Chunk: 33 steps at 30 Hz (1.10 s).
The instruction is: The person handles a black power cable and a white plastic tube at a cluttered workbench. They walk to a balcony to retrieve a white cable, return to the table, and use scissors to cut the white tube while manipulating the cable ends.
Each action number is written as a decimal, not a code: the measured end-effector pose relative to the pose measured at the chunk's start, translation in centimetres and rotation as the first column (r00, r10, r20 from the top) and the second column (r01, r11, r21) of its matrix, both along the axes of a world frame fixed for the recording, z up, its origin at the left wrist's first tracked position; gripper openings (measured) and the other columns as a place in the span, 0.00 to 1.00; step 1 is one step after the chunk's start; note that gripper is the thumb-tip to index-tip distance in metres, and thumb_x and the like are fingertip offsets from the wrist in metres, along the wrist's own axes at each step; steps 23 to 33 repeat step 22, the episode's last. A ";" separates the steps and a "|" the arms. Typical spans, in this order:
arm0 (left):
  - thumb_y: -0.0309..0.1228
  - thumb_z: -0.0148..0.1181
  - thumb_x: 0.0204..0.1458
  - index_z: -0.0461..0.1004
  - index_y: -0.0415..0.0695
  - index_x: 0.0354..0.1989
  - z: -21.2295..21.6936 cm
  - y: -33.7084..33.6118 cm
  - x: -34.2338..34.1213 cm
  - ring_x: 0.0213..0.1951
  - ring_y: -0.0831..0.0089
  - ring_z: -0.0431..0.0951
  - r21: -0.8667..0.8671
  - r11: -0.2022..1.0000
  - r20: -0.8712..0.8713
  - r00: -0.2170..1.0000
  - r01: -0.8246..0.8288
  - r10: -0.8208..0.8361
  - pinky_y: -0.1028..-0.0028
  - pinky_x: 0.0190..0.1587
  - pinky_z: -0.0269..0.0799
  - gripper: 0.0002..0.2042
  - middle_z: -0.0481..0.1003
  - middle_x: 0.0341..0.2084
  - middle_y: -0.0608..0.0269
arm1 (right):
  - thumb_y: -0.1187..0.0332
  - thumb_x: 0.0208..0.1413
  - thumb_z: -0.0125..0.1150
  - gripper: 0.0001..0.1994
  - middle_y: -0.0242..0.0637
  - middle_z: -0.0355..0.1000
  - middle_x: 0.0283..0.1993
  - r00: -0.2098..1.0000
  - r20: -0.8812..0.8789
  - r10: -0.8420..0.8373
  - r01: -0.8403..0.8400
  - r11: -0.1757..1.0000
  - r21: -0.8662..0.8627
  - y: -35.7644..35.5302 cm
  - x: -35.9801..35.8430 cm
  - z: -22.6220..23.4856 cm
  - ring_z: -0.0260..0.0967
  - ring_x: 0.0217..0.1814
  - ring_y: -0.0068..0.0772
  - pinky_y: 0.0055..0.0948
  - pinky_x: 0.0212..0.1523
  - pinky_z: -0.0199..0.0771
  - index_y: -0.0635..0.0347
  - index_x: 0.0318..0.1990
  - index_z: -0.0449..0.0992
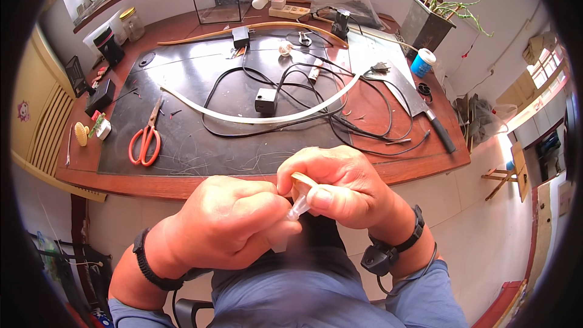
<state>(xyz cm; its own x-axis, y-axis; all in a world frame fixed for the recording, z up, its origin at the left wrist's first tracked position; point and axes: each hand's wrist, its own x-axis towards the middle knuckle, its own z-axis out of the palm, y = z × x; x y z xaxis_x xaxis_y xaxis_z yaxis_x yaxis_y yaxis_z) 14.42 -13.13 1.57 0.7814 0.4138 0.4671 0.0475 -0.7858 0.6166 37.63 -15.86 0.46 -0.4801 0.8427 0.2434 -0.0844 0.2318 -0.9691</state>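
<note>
Head view: both hands meet in front of the desk (419,167) edge, above the lap. The left hand (228,225) and right hand (340,185) together pinch a small clear plastic piece (299,206) between fingertips. Orange scissors (146,140) and black cables (316,100) lie on the desk beyond.

Clear glossy plastic tube (299,206); matt black mat (200,140).
</note>
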 end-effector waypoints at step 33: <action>0.42 0.80 0.46 0.79 0.47 0.41 -0.4 4.7 -2.7 0.36 0.53 0.78 0.412 0.795 0.112 0.891 -0.445 0.440 0.62 0.39 0.75 0.19 0.75 0.34 0.57 | 0.63 0.64 0.67 0.15 0.57 0.76 0.58 0.889 -0.457 -0.026 -0.255 0.801 -0.541 1.2 -2.6 -7.0 0.83 0.37 0.36 0.21 0.28 0.79 0.59 0.50 0.71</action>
